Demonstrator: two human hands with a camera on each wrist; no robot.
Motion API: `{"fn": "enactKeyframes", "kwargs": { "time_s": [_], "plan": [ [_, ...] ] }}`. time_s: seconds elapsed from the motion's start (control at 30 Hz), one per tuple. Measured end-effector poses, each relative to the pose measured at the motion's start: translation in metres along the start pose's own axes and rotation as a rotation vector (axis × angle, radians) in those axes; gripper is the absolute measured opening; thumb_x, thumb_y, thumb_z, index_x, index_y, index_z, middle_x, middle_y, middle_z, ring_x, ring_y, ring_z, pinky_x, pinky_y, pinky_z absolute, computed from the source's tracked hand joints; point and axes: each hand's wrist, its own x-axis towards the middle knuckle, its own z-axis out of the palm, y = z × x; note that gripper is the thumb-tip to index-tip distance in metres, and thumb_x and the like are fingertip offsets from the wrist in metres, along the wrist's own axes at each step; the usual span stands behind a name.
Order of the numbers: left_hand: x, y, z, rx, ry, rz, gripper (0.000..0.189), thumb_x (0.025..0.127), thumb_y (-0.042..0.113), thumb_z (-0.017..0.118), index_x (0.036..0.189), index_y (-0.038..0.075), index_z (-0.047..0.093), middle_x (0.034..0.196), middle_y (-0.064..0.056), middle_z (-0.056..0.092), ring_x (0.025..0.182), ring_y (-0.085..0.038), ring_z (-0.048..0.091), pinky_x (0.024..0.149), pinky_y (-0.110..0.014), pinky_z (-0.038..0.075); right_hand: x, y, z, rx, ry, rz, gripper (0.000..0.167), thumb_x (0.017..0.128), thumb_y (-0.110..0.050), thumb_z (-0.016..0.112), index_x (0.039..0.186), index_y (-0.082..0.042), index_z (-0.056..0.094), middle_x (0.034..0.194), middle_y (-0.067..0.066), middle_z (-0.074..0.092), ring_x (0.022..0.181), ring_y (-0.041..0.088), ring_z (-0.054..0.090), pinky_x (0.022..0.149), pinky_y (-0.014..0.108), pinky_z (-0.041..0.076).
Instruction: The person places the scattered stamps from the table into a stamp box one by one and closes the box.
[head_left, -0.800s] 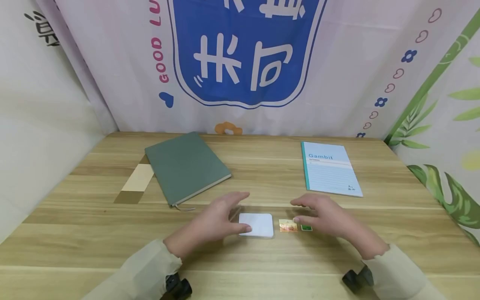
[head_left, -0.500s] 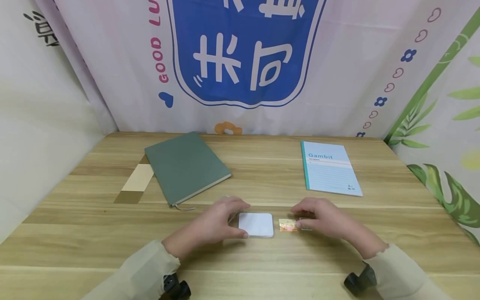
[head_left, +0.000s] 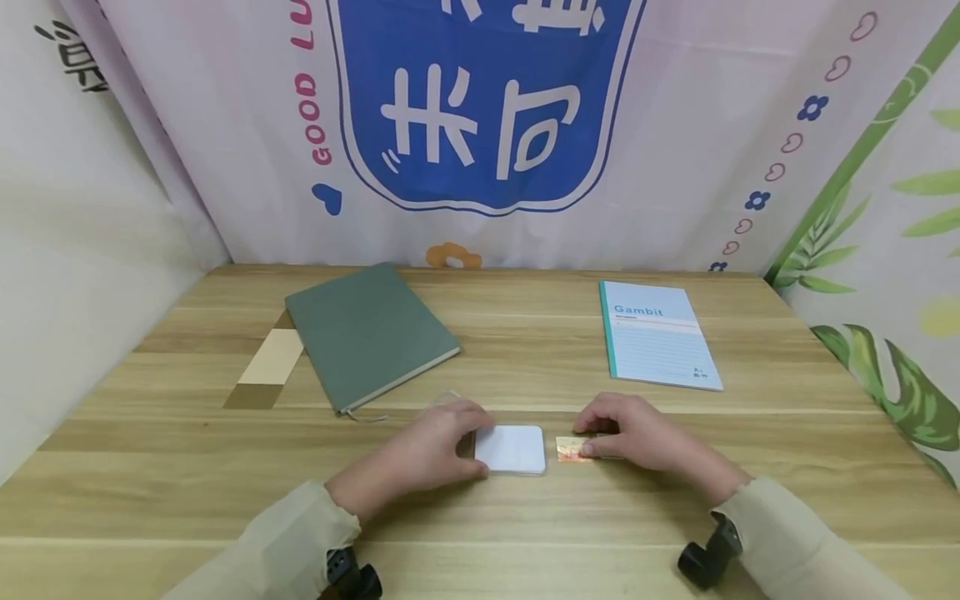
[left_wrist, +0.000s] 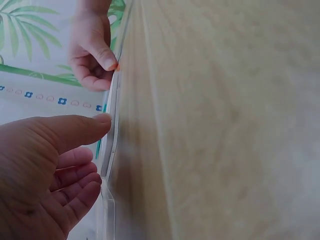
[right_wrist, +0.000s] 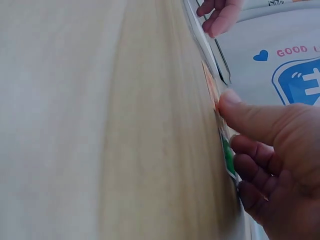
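Left hand: the left hand (head_left: 431,446) is bent round the near end of the white card, thumb on the side close to the person and fingers on the far side, so it holds that end.
White card: the white card (head_left: 512,450) lies flat, sticking out to the right of the left hand.
Clear thing: a clear thing (left_wrist: 109,215) is by the left hand's small fingers; I cannot tell what it is.
Right hand: the right hand (head_left: 637,433) has bent fingers, and its thumb tip touches the orange picture (head_left: 568,448). I cannot tell if it pinches it.
Orange picture: it pokes out to the left of the right hand, with a small gap before the white card.
Green picture: the green picture (right_wrist: 227,155) is by the right hand's bent fingers, mostly hidden from above.
Sleeves: light sleeves (head_left: 277,533) sit behind both hands.
Green book: the green book (head_left: 371,333) lies past the left hand, a bit to its left.
Notebook: the blue notebook (head_left: 660,333) lies past the right hand.
Table: the wood table (head_left: 525,533) is under both hands.
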Motion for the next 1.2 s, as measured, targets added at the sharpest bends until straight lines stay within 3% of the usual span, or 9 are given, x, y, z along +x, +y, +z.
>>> {"fn": "enactKeyframes", "kwargs": {
  "time_s": [0.2,0.47,1.2],
  "plan": [
    [0.001,0.000,0.000,0.006,-0.008,-0.005,0.045,0.076,0.022,0.076,0.115,0.004,0.062,0.118,-0.008,0.060,0.108,-0.022,0.055,0.089,-0.033,0.049,0.006,-0.002,0.002,0.087,0.000,0.068,0.009,0.083,-0.018,0.069,0.090,-0.013,0.065,0.085,-0.002,0.059,0.077,0.013,0.050,0.066,0.024,0.045],
    [0.002,0.000,0.000,0.006,-0.003,0.009,0.043,0.075,0.019,0.077,0.112,0.003,0.063,0.115,-0.010,0.061,0.105,-0.023,0.056,0.087,-0.035,0.049,0.011,-0.008,0.002,0.123,-0.014,0.153,0.007,0.080,-0.011,0.071,0.084,-0.010,0.065,0.081,0.000,0.058,0.074,0.015,0.049,0.065,0.028,0.043],
    [0.004,0.004,0.001,-0.044,-0.008,-0.042,0.047,0.074,0.017,0.078,0.115,0.002,0.063,0.119,-0.012,0.059,0.109,-0.025,0.055,0.091,-0.038,0.048,0.012,-0.010,-0.001,0.204,-0.039,0.181,0.010,0.079,-0.006,0.069,0.083,-0.007,0.060,0.075,0.002,0.053,0.072,0.017,0.047,0.062,0.026,0.041]
  ]
}}
